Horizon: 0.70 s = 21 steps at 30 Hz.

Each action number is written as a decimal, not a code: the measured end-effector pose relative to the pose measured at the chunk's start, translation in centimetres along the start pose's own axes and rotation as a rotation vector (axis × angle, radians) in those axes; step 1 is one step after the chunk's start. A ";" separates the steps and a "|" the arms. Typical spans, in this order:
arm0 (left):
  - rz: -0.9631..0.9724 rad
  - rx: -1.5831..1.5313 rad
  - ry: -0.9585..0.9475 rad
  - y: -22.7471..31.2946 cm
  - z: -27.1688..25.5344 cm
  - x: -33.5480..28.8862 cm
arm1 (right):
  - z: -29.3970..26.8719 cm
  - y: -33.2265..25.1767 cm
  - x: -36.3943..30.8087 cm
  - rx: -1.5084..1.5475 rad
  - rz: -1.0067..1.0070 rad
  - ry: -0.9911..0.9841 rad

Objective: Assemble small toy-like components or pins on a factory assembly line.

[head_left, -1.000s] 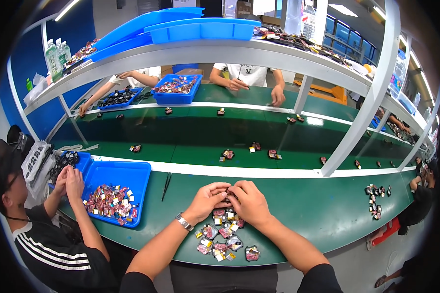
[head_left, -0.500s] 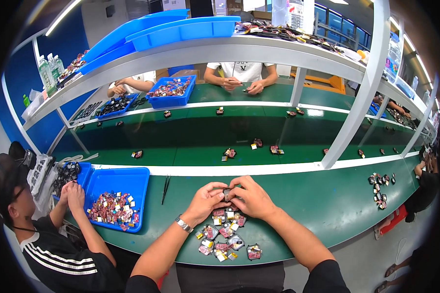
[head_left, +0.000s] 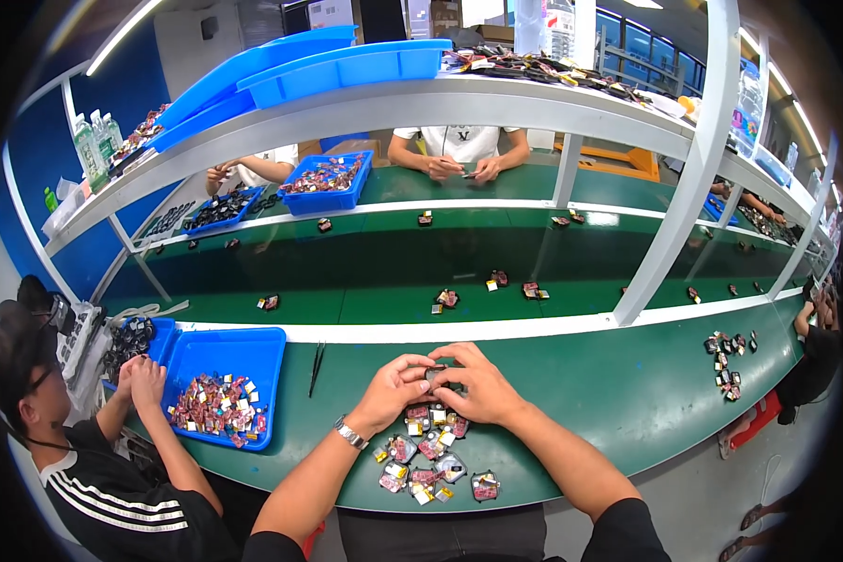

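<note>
Between the fingertips of my left hand [head_left: 391, 391] and my right hand [head_left: 479, 382] is a small dark-rimmed casing [head_left: 433, 374] with a greyish face. Both hands are closed on it, and the fingers cover much of its edge. Just below them, a cluster of similar casings [head_left: 425, 448] with reddish circuit boards and white and yellow pieces lies on the green bench [head_left: 571, 393]. One more casing [head_left: 484, 485] sits slightly apart at the cluster's right. Black tweezers [head_left: 317, 369] rest on the bench, left of my left hand.
A blue tray [head_left: 279, 375] of loose circuit boards stands at the left, beside a seated co-worker [head_left: 94, 450]. A white rail [head_left: 393, 332] and a slanted post [head_left: 670, 215] border the green conveyor [head_left: 365, 253]. More casings [head_left: 727, 365] lie at the right. Another person [head_left: 461, 150] works opposite.
My fingers have shifted a little around the casing, with the right index finger bending over its top; more of its grey face shows. The view has tilted slightly.
</note>
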<state>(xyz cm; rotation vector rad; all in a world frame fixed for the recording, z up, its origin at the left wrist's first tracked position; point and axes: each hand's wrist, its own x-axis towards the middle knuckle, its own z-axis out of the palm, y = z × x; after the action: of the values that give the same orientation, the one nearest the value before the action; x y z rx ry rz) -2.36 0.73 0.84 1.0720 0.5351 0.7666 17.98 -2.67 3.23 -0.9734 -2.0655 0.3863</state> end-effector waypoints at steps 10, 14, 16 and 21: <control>0.022 -0.083 -0.055 -0.4 -0.4 0.1 | 1.0 -0.4 -0.4 0.001 0.067 0.135; 0.012 -0.135 -0.057 -0.3 -0.3 0.2 | 0.8 -0.5 -0.4 -0.004 0.061 0.128; 0.016 -0.128 -0.060 -0.4 -0.3 0.2 | 0.8 -0.5 -0.4 -0.019 0.048 0.121; 0.025 -0.109 -0.049 -0.6 -0.5 0.3 | 1.5 -0.6 -0.7 0.073 0.155 0.166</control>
<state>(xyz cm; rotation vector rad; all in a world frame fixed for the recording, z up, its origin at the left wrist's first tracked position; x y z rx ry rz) -2.40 1.07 0.02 0.9952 0.4337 0.7812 16.77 -3.46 2.19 -1.0870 -1.8210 0.4429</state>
